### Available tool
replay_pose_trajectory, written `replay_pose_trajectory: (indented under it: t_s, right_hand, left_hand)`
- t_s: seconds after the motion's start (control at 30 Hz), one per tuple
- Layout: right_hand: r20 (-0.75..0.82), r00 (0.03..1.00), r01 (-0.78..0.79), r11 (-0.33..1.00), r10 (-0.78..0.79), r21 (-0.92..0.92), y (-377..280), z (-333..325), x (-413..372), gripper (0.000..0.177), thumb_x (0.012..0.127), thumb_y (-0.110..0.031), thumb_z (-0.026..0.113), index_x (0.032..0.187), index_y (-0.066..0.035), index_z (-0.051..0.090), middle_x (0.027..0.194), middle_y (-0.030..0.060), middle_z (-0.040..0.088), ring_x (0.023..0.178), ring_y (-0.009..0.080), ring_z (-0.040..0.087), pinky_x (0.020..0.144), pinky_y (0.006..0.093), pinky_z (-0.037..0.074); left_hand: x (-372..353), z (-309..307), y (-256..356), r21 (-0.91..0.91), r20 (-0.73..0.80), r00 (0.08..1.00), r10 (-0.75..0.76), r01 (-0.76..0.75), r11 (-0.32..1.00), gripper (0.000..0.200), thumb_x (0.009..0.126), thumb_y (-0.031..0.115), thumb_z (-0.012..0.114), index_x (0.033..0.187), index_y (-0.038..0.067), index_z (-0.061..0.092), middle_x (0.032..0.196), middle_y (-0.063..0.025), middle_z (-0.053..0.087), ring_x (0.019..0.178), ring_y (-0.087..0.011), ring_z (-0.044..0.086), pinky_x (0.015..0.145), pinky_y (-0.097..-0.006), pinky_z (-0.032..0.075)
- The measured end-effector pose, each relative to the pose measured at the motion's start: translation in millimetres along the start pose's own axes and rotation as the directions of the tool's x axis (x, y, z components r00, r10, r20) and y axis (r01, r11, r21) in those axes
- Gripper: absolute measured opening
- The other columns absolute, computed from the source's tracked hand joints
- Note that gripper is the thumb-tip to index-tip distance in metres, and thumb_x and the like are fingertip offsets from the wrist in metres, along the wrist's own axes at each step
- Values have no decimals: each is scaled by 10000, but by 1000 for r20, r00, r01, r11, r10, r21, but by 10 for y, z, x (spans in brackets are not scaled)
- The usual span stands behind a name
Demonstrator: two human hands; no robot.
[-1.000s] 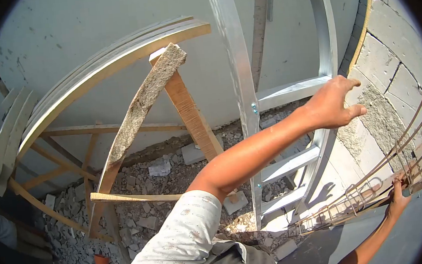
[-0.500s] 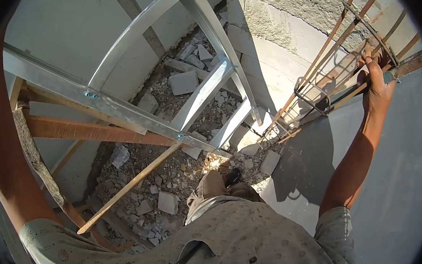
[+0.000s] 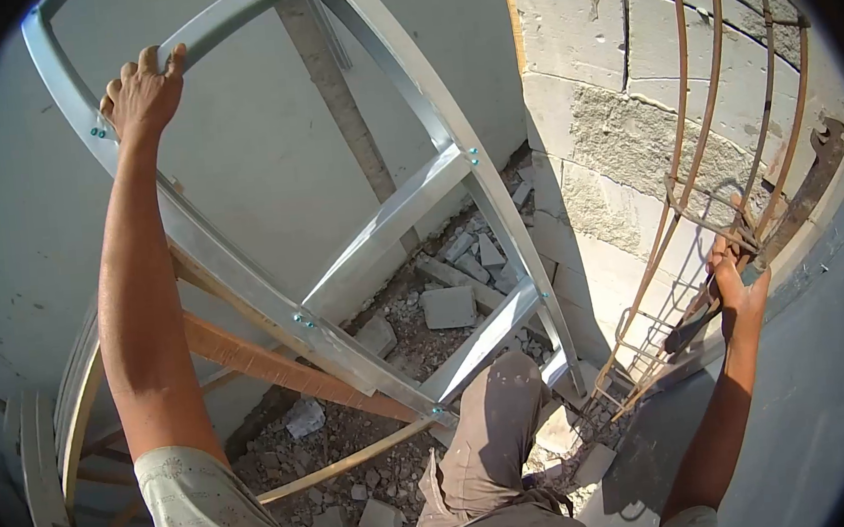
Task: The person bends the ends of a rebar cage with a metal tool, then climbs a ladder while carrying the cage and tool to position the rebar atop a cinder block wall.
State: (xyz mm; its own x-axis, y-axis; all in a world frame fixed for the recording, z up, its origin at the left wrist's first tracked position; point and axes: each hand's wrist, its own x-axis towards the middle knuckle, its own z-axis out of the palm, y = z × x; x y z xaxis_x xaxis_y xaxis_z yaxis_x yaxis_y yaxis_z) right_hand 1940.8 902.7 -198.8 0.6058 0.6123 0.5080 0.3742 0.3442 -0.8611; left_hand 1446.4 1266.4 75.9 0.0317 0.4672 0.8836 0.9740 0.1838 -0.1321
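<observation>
My left hand [image 3: 143, 99] is wrapped over a rung of the metal ladder-like frame [image 3: 389, 228], near its upper left corner. The frame is silvery, with small bluish screws at its joints, and leans with its lower end towards the rubble. At the right, my right hand [image 3: 736, 276] is closed around part of the rusty rebar cage [image 3: 680, 203], by one of its square ties. Several long bars run from that cage up past the block wall and down to the ground.
A pale block wall [image 3: 572, 29] rises behind the rebar. Broken blocks and rubble [image 3: 449, 307] cover the ground around my legs. Wooden planks [image 3: 285, 364] stand beneath the frame at the left. A smooth grey panel [image 3: 814, 380] lies at the lower right.
My left hand now shows on the frame's upper rung; earlier it was out of view. My right hand appears lower in view, the camera view has shifted, and one knee is raised further.
</observation>
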Motion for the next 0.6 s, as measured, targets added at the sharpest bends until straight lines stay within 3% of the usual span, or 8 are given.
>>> replay_pose_trajectory:
  t_s: [0.1,0.13,0.17,0.3,0.4,0.43,0.57,0.6]
  right_hand:
    - [-1,999,39,999,-39,34,258,122,66,549,836,33,528,1379,-22,473,843,-43,490,690,49,442,598,202,374]
    - [78,997,3,997,-9,78,469,81,119,568,831,36,537,1390,-20,457,846,-38,489,695,50,439,602,205,384]
    - [49,999,0,994,-5,105,495,184,174,575,824,39,543,1390,-24,459,851,-33,492,691,50,438,602,208,390]
    - [94,995,-22,994,12,106,336,447,328,602,798,51,554,1387,-38,466,859,-19,499,682,53,445,606,214,411]
    - [165,981,-131,972,99,196,337,626,509,626,780,57,555,1390,-47,464,861,-12,499,689,56,451,615,212,417]
    - [157,983,-122,982,98,148,504,682,596,639,766,53,561,1389,-41,460,873,1,503,692,71,461,617,224,428]
    - [154,988,-30,996,17,80,863,939,836,643,738,23,596,1368,-20,470,900,20,506,691,102,495,607,249,440]
    - [177,984,-42,996,27,81,948,985,892,651,751,14,587,1386,-22,447,882,13,507,665,91,485,583,243,430]
  left_hand:
    - [-6,-142,34,-102,85,995,-45,54,993,630,918,677,392,1289,212,597,1241,-94,606,1263,-310,480,1087,-487,270]
    - [17,-208,18,-134,87,996,-9,21,991,674,905,695,404,1261,170,630,1188,-102,644,1215,-314,531,1041,-462,340]
    - [131,-177,-19,-165,109,994,-12,30,986,716,879,730,417,1225,153,660,1131,-112,673,1156,-324,578,991,-453,398]
    - [384,-315,-58,-250,421,905,52,60,966,859,774,846,456,1063,90,747,943,-157,727,962,-345,689,806,-420,541]
    - [433,-316,-10,-204,436,900,21,76,976,912,736,885,456,949,55,769,869,-187,722,882,-337,711,726,-410,569]
    - [434,-271,-1,-202,396,918,14,72,977,953,717,904,459,923,26,765,766,-182,710,768,-301,720,664,-391,570]
    - [336,-24,-59,-261,149,989,21,19,965,963,666,931,486,814,22,767,459,-70,580,469,-193,636,494,-322,508]
    - [298,9,-50,-250,163,987,-3,45,967,952,669,925,496,816,24,768,464,-70,585,470,-190,636,496,-323,510]
